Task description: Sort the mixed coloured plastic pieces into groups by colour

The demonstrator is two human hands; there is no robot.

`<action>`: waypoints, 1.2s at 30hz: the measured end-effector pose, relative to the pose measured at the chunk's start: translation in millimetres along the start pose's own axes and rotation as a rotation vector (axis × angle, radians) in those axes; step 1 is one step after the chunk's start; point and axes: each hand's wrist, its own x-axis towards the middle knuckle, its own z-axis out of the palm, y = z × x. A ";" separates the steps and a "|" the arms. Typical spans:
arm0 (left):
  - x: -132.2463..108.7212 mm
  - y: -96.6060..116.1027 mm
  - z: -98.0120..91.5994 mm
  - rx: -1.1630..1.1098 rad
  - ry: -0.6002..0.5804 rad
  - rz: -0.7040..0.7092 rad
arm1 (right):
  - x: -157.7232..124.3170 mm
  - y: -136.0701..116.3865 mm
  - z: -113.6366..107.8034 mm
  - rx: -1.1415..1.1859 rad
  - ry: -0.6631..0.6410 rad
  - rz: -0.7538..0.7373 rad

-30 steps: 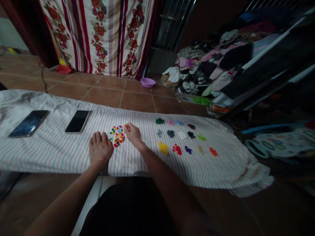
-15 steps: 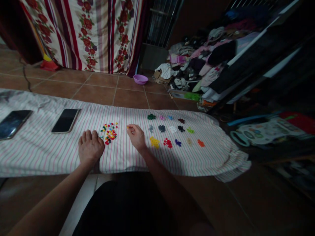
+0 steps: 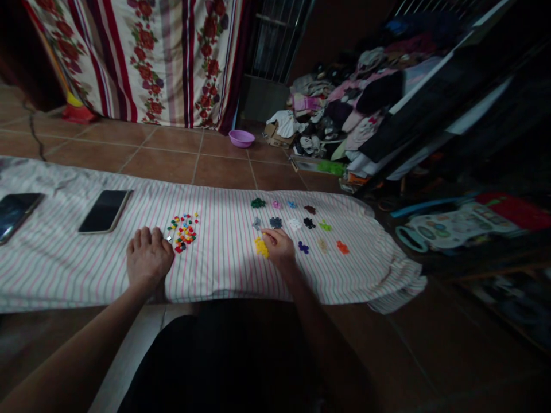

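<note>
My left hand lies flat on the striped cloth, fingers apart, just left of a mixed pile of small coloured pieces. Over the right edge of the yellow pile is my right hand, its fingertips pinched together; whatever is between them is too small to make out. It covers the red pile. Around it lie small one-colour piles, among them dark grey, white, black, purple, orange and dark green.
Two phones lie on the cloth at the left. Beyond it, a purple basin stands on the tiled floor near a heap of clothes. A floral curtain hangs at the back.
My right hand has moved right, from between the mixed pile and the sorted piles to the yellow pile. My left hand stays flat. The whole view has shifted slightly.
</note>
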 end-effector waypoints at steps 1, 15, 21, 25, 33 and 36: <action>0.1 0.1 -0.3 -0.001 -0.003 -0.001 | 0.3 2.6 -2.0 -0.033 -0.024 0.014; -1.0 2.7 -4.8 -0.007 0.000 -0.002 | 10.1 8.7 -7.4 -0.221 -0.235 0.013; -1.0 0.4 -0.4 -0.015 0.026 0.000 | 10.6 7.9 -10.4 -0.200 -0.267 -0.021; -1.0 -0.1 1.1 -0.034 0.021 -0.006 | 10.0 8.9 -10.6 -0.174 -0.256 -0.002; 0.2 0.4 1.6 -0.038 0.004 -0.022 | 11.5 5.3 -14.3 -0.182 -0.232 0.000; 1.0 -0.9 4.7 -0.050 0.010 -0.026 | 13.9 -4.5 -9.6 -0.159 -0.187 -0.049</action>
